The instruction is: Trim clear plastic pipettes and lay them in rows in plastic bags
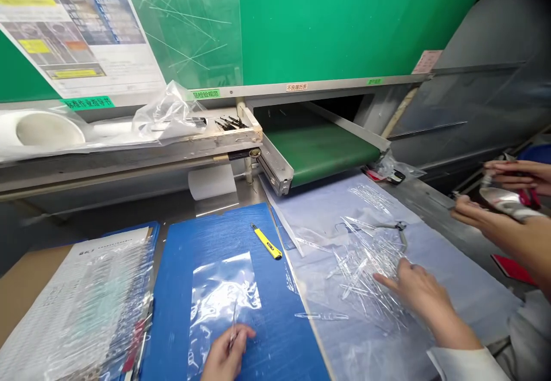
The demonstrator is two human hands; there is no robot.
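My left hand (229,351) is closed in a pinch on a thin pointed stick (234,315), whose exact kind I cannot make out. It is over the lower part of a clear plastic bag (224,283) lying on a blue board (176,278). My right hand (424,292) is at the right edge of a heap of clear plastic sticks (365,272), thumb and fingers apart, with nothing visible between them. One single clear stick (322,316) lies left of the heap. A yellow utility knife (267,241) rests on the board above the bag.
Pliers (401,234) lie behind the heap. A green conveyor belt (318,146) ends above the table. Left of the board is a bagged batch of clear sticks (99,306) on paper. At right, another person's hands (495,214) hold a shiny object. A shelf (232,136) runs along the back.
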